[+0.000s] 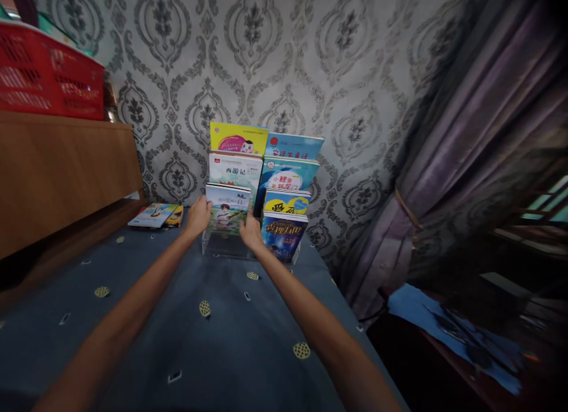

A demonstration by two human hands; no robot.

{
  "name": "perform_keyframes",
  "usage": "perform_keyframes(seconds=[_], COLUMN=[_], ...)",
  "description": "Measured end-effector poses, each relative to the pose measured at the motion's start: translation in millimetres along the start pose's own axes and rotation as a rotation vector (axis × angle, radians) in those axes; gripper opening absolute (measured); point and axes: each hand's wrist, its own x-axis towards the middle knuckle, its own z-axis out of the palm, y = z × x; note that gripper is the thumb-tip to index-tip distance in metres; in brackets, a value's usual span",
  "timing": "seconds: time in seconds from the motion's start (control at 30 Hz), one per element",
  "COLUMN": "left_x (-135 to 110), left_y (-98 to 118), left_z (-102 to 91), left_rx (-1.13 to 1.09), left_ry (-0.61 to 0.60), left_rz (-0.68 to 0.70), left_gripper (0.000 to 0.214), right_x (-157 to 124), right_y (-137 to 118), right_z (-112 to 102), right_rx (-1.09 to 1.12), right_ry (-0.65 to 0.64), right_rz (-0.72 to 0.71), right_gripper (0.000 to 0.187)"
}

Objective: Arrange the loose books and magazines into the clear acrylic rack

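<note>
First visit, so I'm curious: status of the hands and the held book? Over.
Left hand and right hand holding pale book by opposite edges. Cover outward, at clear stand. Dark blue book close beside right hand.

Grey damask wallpaper point(346, 98) spans the back, a tied purplish curtain point(437, 163) hangs right, brown wooden furniture point(66, 172) stands left

Dim light, blurred, stretched edges

The held book point(227, 215) hid the lower part of the white book point(235, 170). The left edge cut off the red basket point(66, 83), and dark objects point(478, 355) on the blue sheet point(408, 301) (at right) were too blurred to tell.
</note>
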Motion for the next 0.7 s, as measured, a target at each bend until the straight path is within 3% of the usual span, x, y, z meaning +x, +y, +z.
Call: perform_keyframes(seconds=[0.7], left_x=[8], left_y=[2], left_z=[5.4], left_rx=[0.081], left_ry=[0.014], left_rz=[-0.004], left_gripper=[0.02], right_x=[10], right_y=[-2], right_z=[1], right_rx=[-0.02], right_ry=[-0.001], right_rz=[0.041], right_gripper=[0.041])
